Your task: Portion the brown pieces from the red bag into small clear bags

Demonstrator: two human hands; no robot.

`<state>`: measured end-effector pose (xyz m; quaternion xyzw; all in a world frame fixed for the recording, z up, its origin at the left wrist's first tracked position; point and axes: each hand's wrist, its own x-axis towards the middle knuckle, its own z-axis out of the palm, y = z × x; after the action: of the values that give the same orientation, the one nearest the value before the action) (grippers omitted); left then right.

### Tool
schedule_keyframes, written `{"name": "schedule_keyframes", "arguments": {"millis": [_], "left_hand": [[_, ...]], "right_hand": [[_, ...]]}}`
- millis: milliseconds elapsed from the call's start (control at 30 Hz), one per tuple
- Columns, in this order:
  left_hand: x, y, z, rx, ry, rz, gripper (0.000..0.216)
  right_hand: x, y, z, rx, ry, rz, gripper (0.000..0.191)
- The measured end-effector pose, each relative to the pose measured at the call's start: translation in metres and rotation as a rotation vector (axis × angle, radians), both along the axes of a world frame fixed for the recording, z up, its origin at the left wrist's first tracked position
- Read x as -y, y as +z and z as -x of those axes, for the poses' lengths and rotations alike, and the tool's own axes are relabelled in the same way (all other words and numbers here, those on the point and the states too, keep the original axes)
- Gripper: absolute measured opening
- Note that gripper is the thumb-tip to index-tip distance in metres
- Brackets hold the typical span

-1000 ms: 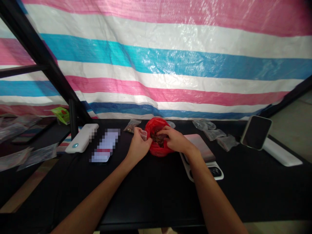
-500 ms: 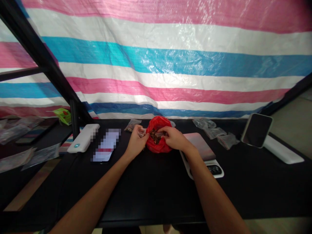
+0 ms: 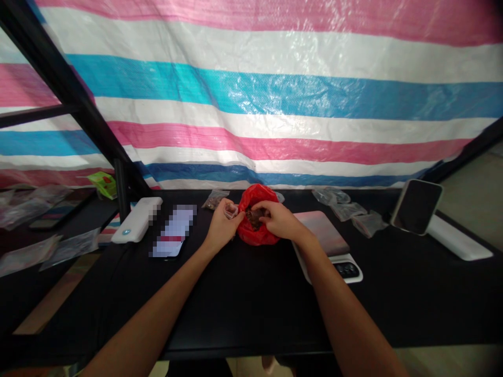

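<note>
A red plastic bag (image 3: 255, 233) sits open on the black table (image 3: 251, 303), with dark brown bits showing inside. My right hand (image 3: 277, 219) reaches into its mouth, fingers pinched among the brown bits. My left hand (image 3: 222, 226) is closed on a small clear plastic pouch (image 3: 230, 210) held right beside the bag's left rim.
A digital scale (image 3: 326, 243) lies just right of the bag. Several clear pouches (image 3: 346, 210) lie further right, one filled pouch (image 3: 214, 199) behind left. A phone on a white stand (image 3: 418, 207) is far right; a white power bank (image 3: 135, 228) and a blurred card left.
My hands and the bag have stayed together; the right fingers shifted slightly inside the bag, and the view drifted a little.
</note>
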<state>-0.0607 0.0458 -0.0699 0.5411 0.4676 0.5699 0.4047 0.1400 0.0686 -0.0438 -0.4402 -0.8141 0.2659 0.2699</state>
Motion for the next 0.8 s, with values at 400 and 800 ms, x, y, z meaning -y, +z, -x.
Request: {"name": "schedule_keyframes", "arguments": {"millis": [400,800], "left_hand": [[0.007,0.008,0.009,-0.382,0.108,-0.111,0.010],[0.009,0.006,0.011,-0.568,0.100,-0.180,0.011]], "right_hand": [[-0.004,0.003,0.002,-0.332,0.064,0.112,0.031],[0.025,0.030,0.033,-0.139,0.071,-0.273,0.041]]}}
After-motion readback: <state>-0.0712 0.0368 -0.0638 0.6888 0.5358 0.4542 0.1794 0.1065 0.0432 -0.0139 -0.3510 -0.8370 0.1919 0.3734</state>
